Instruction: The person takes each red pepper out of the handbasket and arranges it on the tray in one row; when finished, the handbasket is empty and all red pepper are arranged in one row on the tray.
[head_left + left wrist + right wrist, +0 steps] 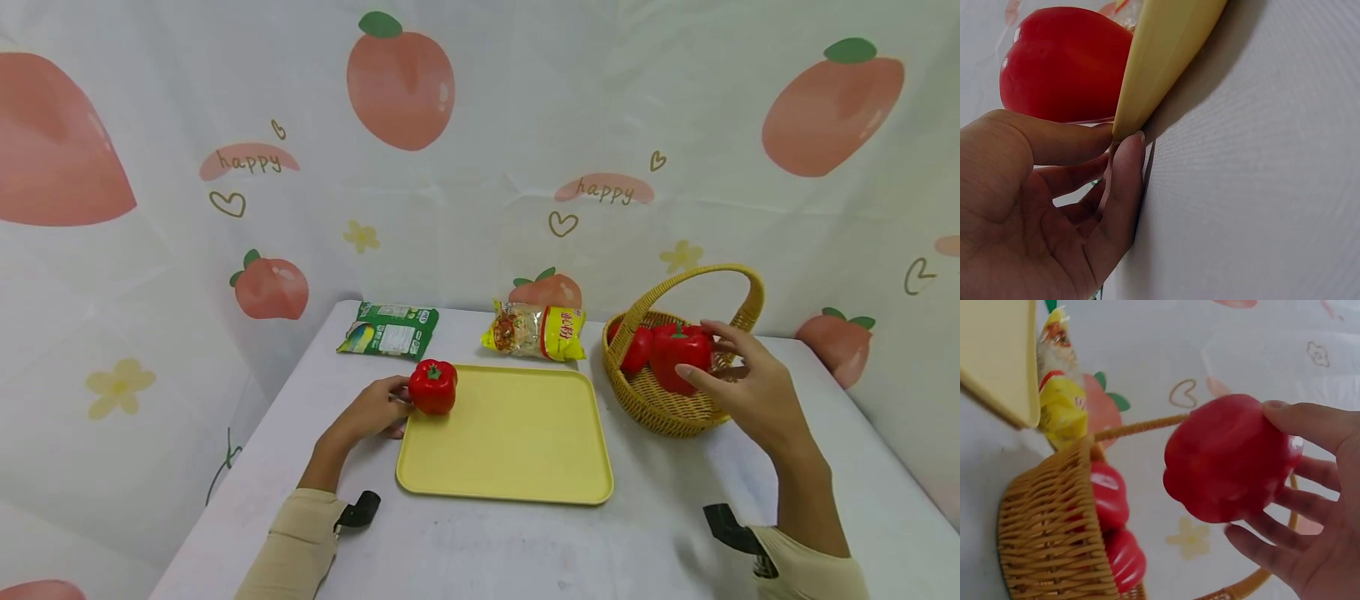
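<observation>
My left hand (373,408) pinches the left rim of a yellow tray (517,442), thumb above and a finger beneath, as the left wrist view shows. A red bell pepper (432,387) with a green stem rests at the tray's upper left corner, close by that hand. On the right, my right hand (763,396) grips another red bell pepper (1229,462) between thumb and fingers. That pepper is lifted over a wicker basket (1054,531) with an arched handle. Inside the basket lie two more red peppers (1110,494), partly hidden by its wall.
Behind the tray lie a green packet (393,331) at the left and a yellow, partly clear packet (534,331) nearer the basket. A patterned curtain (480,200) with printed peaches hangs behind the white table (480,550).
</observation>
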### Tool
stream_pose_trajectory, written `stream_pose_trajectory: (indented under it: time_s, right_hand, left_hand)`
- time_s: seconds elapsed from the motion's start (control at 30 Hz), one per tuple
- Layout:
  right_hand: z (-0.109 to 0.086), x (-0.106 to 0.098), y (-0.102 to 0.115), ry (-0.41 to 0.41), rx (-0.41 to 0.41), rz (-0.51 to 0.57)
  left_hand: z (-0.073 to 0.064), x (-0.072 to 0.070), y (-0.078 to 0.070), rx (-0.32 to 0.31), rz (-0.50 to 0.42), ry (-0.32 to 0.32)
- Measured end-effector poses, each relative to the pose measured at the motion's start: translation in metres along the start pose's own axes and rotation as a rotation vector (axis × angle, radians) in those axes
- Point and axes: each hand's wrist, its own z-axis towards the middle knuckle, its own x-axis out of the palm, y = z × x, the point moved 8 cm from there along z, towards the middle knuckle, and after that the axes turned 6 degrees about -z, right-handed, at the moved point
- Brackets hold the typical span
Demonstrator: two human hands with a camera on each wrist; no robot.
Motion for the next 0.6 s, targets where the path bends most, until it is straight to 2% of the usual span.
stream_pose_trajectory:
  time_s: [0.33, 0.6]
  right_hand:
    - [-0.002, 0.010, 0.019, 0.051, -0.101, 0.090]
    - [-0.001, 0.026, 0.032, 0.084, -0.165, 0.139]
  left_hand:
    - [0.001, 0.000, 0.001, -0.010, -0.008, 0.003]
    - [0.001, 0.000, 0.001, -0.012, -0.013, 0.001]
